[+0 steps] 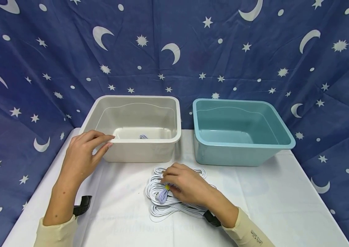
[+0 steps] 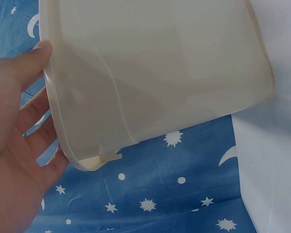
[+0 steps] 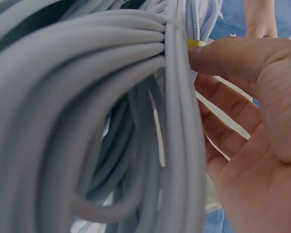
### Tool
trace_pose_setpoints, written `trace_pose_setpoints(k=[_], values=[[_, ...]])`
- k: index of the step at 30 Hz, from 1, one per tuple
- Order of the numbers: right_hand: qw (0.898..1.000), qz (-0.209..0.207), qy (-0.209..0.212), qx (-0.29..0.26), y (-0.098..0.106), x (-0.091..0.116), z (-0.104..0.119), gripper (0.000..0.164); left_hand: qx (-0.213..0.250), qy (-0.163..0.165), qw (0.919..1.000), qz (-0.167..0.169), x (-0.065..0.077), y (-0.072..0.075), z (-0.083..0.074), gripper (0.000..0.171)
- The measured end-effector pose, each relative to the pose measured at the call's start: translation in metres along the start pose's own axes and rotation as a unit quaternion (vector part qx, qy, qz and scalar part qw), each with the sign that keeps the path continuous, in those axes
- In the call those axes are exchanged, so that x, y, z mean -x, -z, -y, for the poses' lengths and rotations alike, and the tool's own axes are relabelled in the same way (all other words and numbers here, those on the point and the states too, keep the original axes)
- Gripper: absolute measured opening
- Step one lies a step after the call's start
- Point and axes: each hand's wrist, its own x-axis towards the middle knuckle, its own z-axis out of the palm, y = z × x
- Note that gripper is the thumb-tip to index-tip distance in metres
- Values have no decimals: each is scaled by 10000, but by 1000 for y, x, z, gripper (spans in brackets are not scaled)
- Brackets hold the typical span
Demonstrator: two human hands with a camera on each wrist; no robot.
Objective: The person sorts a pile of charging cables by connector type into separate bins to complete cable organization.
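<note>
My left hand [image 1: 83,154] pinches the near rim of a white plastic bin [image 1: 137,151] at its left end, thumb outside and fingers over the edge. Low inside that bin lies a small lavender cord bundle [image 1: 143,136]. My right hand [image 1: 190,185] is over a pile of coiled white cables [image 1: 156,185] on the table. Its thumb and fingers pinch another lavender cord bundle [image 1: 163,195] at its yellow tie [image 3: 196,43]. In the right wrist view, thick white cable loops [image 3: 87,53] fill the left side, close beside the hand.
A blue-green plastic bin [image 1: 227,154] stands to the right of the white one, with a narrow gap between them. Both rest on a white cloth-covered table [image 1: 273,199]. Behind and along the sides hangs a dark blue curtain [image 1: 190,41] with moons and stars.
</note>
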Motion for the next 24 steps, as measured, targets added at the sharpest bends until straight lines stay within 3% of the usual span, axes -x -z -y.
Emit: trace_pose_setpoints(k=[13, 24], values=[[9992, 311, -46, 244, -4, 1, 0, 20, 6, 39, 10000, 20, 0, 0, 0, 26], [9992, 183, 22, 348, -3, 1, 1, 17, 0, 34, 10000, 16, 0, 0, 0, 26]])
